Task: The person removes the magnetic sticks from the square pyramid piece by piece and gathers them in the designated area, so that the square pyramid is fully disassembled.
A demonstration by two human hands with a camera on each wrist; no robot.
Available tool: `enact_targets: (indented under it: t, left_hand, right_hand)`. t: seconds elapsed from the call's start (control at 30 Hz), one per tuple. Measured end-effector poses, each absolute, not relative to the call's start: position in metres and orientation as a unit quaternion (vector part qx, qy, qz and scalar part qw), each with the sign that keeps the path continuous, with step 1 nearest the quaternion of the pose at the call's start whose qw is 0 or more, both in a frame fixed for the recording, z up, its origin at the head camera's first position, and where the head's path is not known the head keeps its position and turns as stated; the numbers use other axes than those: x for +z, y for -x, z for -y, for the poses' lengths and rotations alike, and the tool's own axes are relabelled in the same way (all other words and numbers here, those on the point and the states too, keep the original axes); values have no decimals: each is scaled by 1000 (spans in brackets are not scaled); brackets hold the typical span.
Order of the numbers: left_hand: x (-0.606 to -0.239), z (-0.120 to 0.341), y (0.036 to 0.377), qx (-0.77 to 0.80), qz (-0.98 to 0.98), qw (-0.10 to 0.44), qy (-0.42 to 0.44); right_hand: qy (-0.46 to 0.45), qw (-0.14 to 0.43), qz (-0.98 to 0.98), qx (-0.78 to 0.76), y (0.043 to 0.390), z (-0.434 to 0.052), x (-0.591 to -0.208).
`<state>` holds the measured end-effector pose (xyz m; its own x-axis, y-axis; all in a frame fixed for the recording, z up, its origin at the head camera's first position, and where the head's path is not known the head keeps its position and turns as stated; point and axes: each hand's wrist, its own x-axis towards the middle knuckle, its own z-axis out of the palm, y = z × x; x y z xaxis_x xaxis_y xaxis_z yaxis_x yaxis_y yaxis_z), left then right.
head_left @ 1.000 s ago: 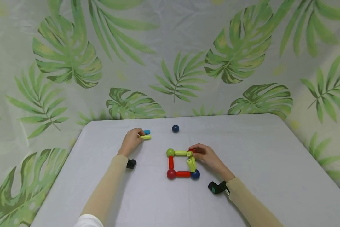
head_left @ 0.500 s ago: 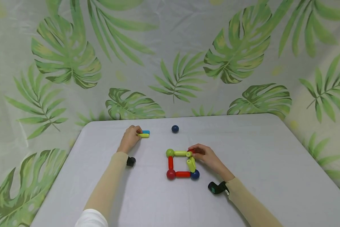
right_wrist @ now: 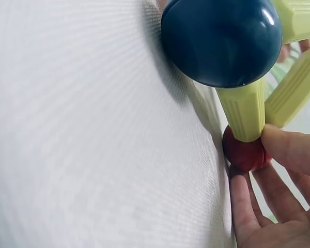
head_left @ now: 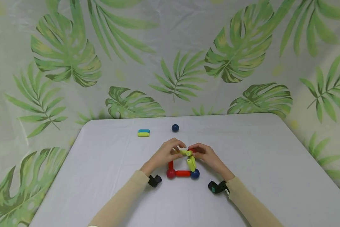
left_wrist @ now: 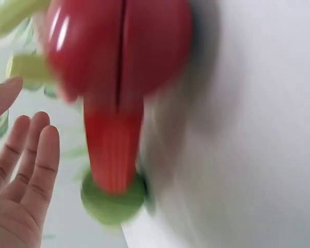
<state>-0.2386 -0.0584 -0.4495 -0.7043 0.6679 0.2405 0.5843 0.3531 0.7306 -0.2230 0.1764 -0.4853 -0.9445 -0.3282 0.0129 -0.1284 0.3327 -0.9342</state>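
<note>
At the far right corner of the ball-and-rod square, now pinching the red ball with the right hand, likely to steady the yellow-green rods meeting there, with the left hand relaxed alongside, perhaps touching nothing.

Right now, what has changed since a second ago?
The left hand let go of the loose yellow-green rod, leaving it beside the blue rod, and moved right and nearer, to the frame. The right hand still holds the far red ball; the loose blue ball stayed put.
</note>
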Motion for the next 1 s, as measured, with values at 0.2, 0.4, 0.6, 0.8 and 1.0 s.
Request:
enact_targets:
  t: [0.2, 0.4, 0.6, 0.8, 1.0]
  left_hand:
    - [-453, 37, 230, 392, -828, 22, -400]
    - [-462, 41, 228, 457, -810, -16, -367]
    - [-460, 58, 232, 516, -803, -47, -296]
    - [-463, 111, 253, 520, -835, -75, -165]
    - [-472, 163, 276, 483, -872, -65, -40]
  right_hand:
    - [146, 90, -808, -563, 224, -177, -484]
    - [147, 84, -815, -554, 223, -177, -484]
    - [129, 86, -826, -542, 222, -176, -482]
    - [131, 91, -827, -540, 224, -176, -485]
    - [131, 89, -826, -541, 221, -174, -486]
